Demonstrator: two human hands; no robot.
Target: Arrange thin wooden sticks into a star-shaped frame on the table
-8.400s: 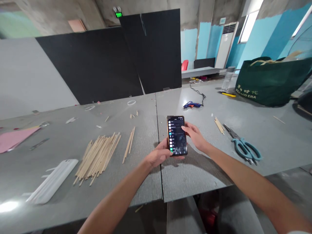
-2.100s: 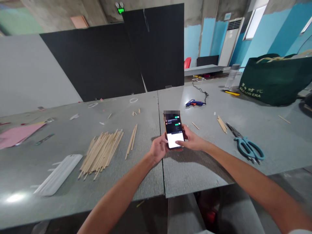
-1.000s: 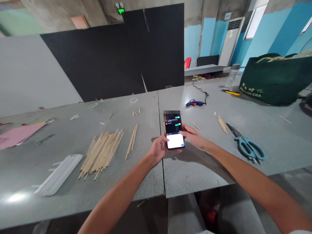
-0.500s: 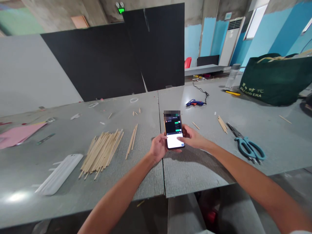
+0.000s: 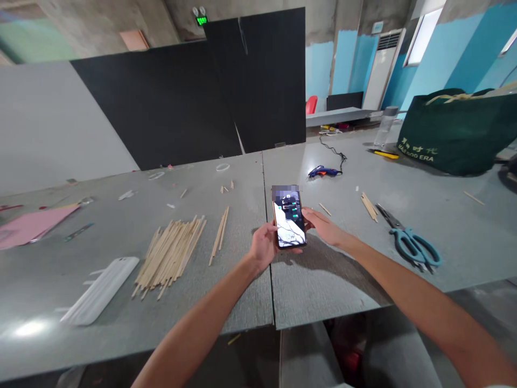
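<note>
A smartphone (image 5: 290, 218) is held upright-tilted above the grey table (image 5: 238, 302), its lit screen facing me. My left hand (image 5: 264, 245) grips its lower left side, the thumb at the screen's edge and fingertips showing below the phone. My right hand (image 5: 321, 225) closes on the right side, thumb along the edge; its other fingers are mostly hidden behind. Left of my hands lie a few loose wooden sticks (image 5: 218, 235) and a large pile of sticks (image 5: 169, 256). To the right are a short bundle of sticks (image 5: 369, 207) and blue-handled scissors (image 5: 410, 240).
A blue glue gun (image 5: 323, 171) with its cord lies behind the phone. At the right stand a green bag (image 5: 452, 134) and a clear bottle (image 5: 385, 126), near a yellow utility knife (image 5: 383, 153). A white plastic case (image 5: 100, 291) and pink paper (image 5: 36, 223) lie left.
The phone's screen has changed from a list, to a chat with a white keyboard area, to a dark-and-white picture. My right thumb has moved off the screen to its edge. Both hands keep their hold.
</note>
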